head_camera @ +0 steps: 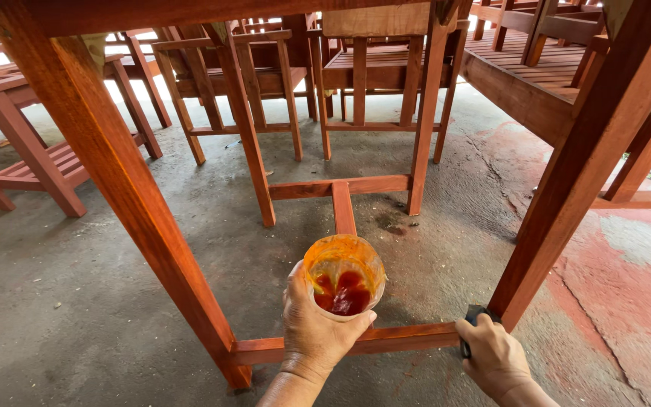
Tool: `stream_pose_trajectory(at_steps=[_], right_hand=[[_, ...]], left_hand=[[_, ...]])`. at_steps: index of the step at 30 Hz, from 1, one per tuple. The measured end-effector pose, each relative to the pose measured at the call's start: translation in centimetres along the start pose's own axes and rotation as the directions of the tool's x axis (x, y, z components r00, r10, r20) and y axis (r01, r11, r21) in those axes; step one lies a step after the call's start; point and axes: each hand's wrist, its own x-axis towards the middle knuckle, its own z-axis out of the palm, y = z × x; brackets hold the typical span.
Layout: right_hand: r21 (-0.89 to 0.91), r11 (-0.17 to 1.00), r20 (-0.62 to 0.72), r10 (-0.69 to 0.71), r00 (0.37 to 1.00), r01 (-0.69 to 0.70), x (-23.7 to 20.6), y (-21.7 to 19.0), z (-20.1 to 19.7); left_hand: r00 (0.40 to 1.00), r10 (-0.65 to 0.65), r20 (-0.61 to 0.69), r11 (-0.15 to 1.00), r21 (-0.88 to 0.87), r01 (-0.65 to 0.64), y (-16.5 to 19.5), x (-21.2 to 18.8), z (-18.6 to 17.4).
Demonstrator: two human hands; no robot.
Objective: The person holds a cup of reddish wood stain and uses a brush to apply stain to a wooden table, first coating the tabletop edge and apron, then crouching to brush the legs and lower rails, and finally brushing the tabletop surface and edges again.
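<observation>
Down low, staining a red-brown wooden frame.
Left hand (314, 324) has its fingers wrapped round a clear plastic cup of dark red stain (344, 275), held just above the lower crossbar (408, 338); right hand (495, 358) presses a small black sponge (476, 316) against the front right leg (589, 151), fingers closed on it. Coating looks under way; the sponge likely needs a careful dip.

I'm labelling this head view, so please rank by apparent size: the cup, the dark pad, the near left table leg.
1. Table leg, by far the largest.
2. Cup, in the left hand.
3. Pad, mostly hidden by the right hand, so its full size is unsure.
</observation>
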Motion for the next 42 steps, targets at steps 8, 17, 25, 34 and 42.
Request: stream_pose_trajectory(at_steps=[8, 17, 25, 34, 42], right_hand=[[0.013, 1.0, -0.039, -0.024, 0.999, 0.024, 1.0, -0.6, -1.3], [-0.17, 0.985, -0.121, -0.016, 0.993, -0.004, 2.9, -0.8, -11.9], [-0.383, 0.918, -0.21, 0.025, 0.977, -0.105, 1.2, -3.5, -26.3], [-0.803, 0.582, -0.364, -0.303, 0.88, -0.132, -1.3, -6.1, -35.2], [-0.821, 0.562, -0.288, -0.256, 0.923, -0.1, -0.4, -5.0, -32.3]], left_hand=[[1.0, -0.011, -0.01, 0.999, -0.03, 0.01, 0.5, 0.3, -0.5], [0.999, 0.034, -0.041, 0.989, -0.141, -0.039, 5.1, 1.2, -1.4], [0.994, 0.11, -0.01, 0.972, -0.21, -0.109, 6.4, 1.5, -1.7], [0.995, 0.085, -0.043, 0.963, -0.251, -0.094, 6.7, 1.5, -2.8], [0.99, 0.118, -0.078, 0.958, -0.255, -0.135, 6.6, 1.5, -1.8]])
